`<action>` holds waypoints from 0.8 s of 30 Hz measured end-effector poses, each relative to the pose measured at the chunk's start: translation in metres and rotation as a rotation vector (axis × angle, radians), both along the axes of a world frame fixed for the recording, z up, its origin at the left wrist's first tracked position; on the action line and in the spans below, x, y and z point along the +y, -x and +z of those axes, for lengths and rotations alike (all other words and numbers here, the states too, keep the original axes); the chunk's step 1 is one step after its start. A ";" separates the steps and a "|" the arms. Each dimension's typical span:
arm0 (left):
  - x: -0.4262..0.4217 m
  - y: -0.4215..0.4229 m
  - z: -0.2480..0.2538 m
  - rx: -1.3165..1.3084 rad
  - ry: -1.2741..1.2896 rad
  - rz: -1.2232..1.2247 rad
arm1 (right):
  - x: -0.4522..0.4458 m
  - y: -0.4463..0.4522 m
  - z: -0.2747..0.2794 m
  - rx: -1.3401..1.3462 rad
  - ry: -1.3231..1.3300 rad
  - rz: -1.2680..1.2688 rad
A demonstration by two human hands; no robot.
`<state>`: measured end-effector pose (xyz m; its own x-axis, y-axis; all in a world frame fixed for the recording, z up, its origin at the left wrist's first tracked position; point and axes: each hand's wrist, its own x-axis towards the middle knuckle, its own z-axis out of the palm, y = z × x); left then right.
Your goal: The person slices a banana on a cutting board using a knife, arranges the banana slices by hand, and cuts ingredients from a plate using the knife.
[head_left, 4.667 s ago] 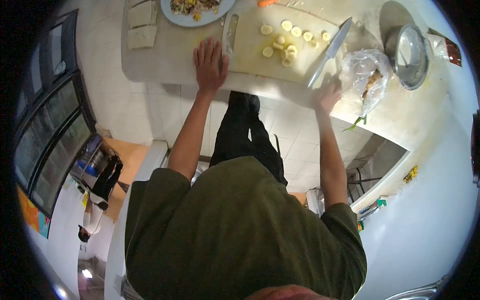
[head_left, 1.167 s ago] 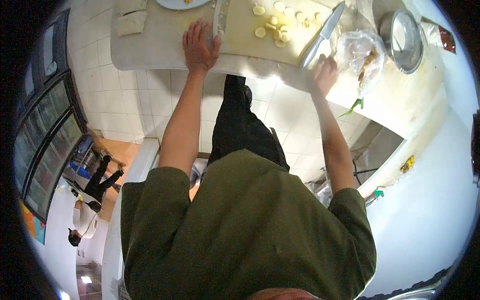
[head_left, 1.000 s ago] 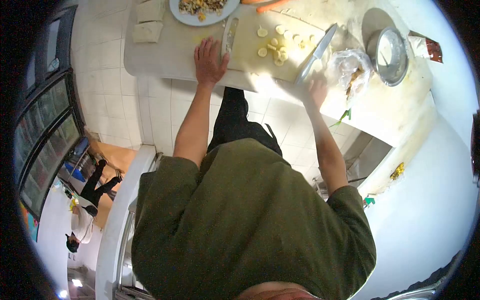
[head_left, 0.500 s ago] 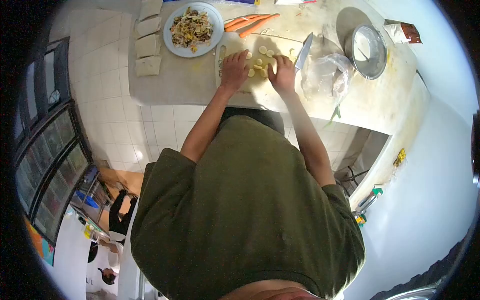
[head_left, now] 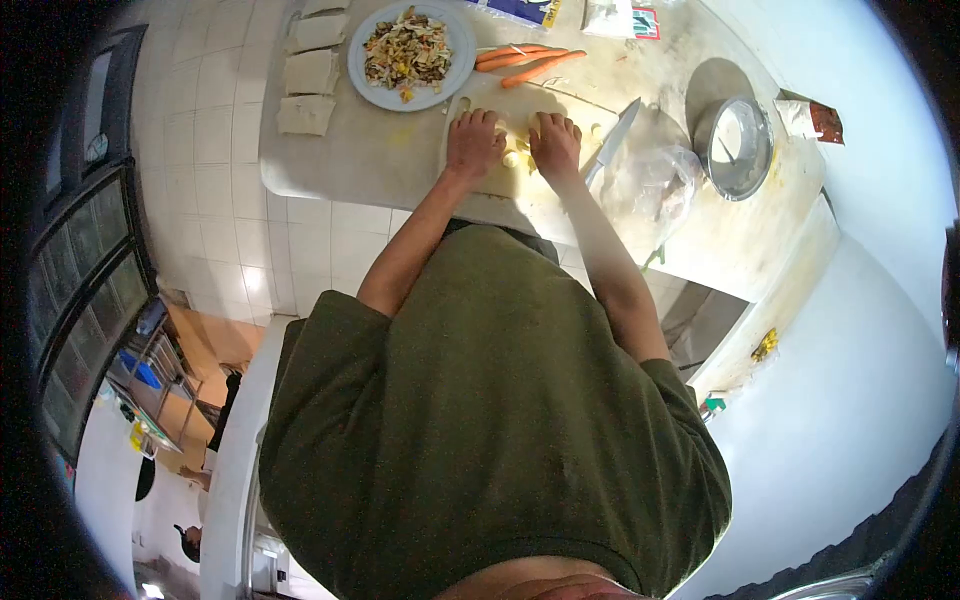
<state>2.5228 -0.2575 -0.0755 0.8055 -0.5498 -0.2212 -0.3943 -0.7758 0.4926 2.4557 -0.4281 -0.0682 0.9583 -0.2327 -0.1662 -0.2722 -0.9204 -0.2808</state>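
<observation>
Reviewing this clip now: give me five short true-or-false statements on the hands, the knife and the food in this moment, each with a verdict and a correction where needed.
1. The left hand and the right hand are both at the cutting board. True.
2. The right hand is gripping the knife. False: the knife lies beside that hand, not held.
3. The carrots lie outside the plate. True.
4. The plate holds whole bananas. False: it holds a heap of chopped mixed food.
5. The metal bowl is turned upside down. False: its opening faces up.
</observation>
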 end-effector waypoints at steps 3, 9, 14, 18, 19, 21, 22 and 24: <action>0.001 0.000 -0.004 0.032 0.037 0.025 | 0.003 -0.006 -0.001 -0.033 -0.045 0.029; 0.004 0.004 -0.018 -0.064 0.191 -0.013 | 0.015 -0.008 0.003 -0.057 -0.229 0.064; 0.007 -0.001 -0.015 -0.020 0.227 -0.032 | 0.012 0.009 0.014 -0.163 -0.207 -0.035; 0.006 -0.004 -0.010 0.039 0.219 -0.051 | -0.008 0.030 0.008 -0.122 0.009 -0.190; 0.006 -0.006 -0.009 0.030 0.212 -0.055 | -0.015 0.034 0.004 -0.106 0.033 -0.168; 0.002 -0.006 -0.012 0.015 0.200 -0.066 | -0.025 0.035 -0.002 -0.074 0.017 -0.152; 0.000 -0.006 -0.015 0.020 0.227 -0.066 | -0.027 0.035 0.000 -0.058 0.009 -0.142; 0.001 -0.008 -0.017 0.029 0.276 -0.060 | -0.031 0.034 -0.001 -0.154 0.080 -0.075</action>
<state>2.5305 -0.2562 -0.0923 0.7653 -0.6389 -0.0788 -0.4184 -0.5867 0.6934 2.4221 -0.4592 -0.0689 0.9505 -0.3108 0.0029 -0.3002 -0.9203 -0.2510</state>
